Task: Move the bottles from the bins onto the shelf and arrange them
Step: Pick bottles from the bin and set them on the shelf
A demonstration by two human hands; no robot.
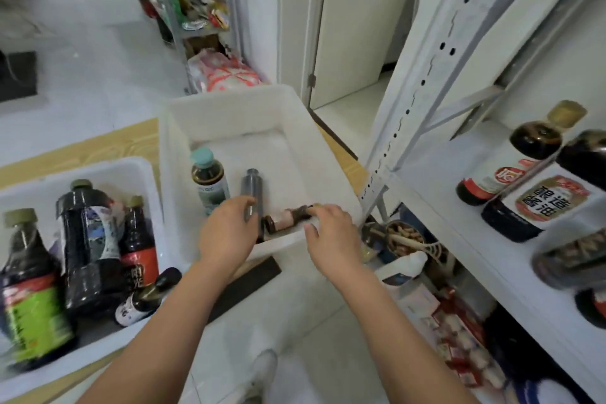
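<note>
Left hand (226, 229) curls round an upright grey bottle (251, 188); right hand (331, 229) pinches a small brown bottle (282, 220) lying at the white bin's (229, 108) near wall. The bin's far half is bare floor. The shelf (433, 167) stands just right.

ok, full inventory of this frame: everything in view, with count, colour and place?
left bin: one, white, floor at left
dark bottles: four, green, pale and red labels, in left bin
middle bin: one, white, beside shelf
teal-capped bottle: one, dark, upright in middle bin
grey bottle: one, upright in middle bin
small brown bottle: one, lying by the middle bin's near wall
shelf: one, white, right
shelf bottles: at least four, dark, some blurred
back rack: one, grey, holds coloured packets
left hand: grips grey bottle
right hand: holds small brown bottle
</note>
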